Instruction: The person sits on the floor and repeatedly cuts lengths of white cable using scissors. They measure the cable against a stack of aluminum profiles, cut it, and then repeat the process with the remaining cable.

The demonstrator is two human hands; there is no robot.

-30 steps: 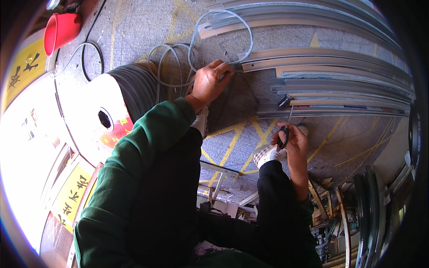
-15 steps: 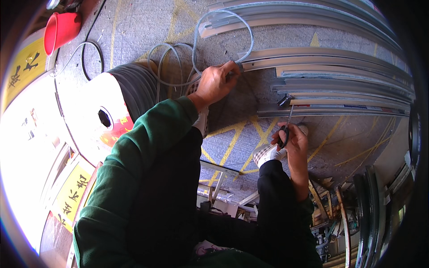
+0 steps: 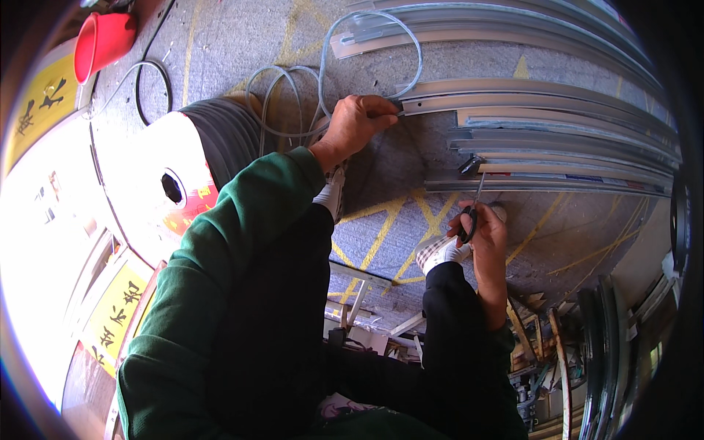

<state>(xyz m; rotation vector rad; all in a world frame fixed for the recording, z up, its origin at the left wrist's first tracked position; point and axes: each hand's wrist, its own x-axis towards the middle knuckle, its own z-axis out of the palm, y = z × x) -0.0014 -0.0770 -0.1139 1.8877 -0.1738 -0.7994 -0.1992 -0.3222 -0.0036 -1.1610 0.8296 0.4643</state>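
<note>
My left hand (image 3: 352, 126) reaches forward, fingers pinched at the near end of a long metal profile (image 3: 469, 103). A small dark bit shows at the fingertips; I cannot make out what they hold. Grey cord (image 3: 323, 55) rises in a large loop beside that hand, its lower right part passing close to the profile's end. More loops lie toward the big reel (image 3: 227, 125) of grey cord at the left. My right hand (image 3: 486, 229) is closed around black-handled scissors (image 3: 469, 218), with the blades pointing away from me, near the lowest profiles.
More metal profiles (image 3: 469, 33) lie at the far right. A small black object (image 3: 470, 164) rests by the profile ends. A red bucket (image 3: 110, 45) stands at far left, near a black cable (image 3: 137, 95). Wood and metal scraps (image 3: 561, 359) crowd the lower right.
My left hand has shifted slightly; its fingers have stretched to the right, up to the profile's end. The right hand keeps the scissors in nearly the same place.
</note>
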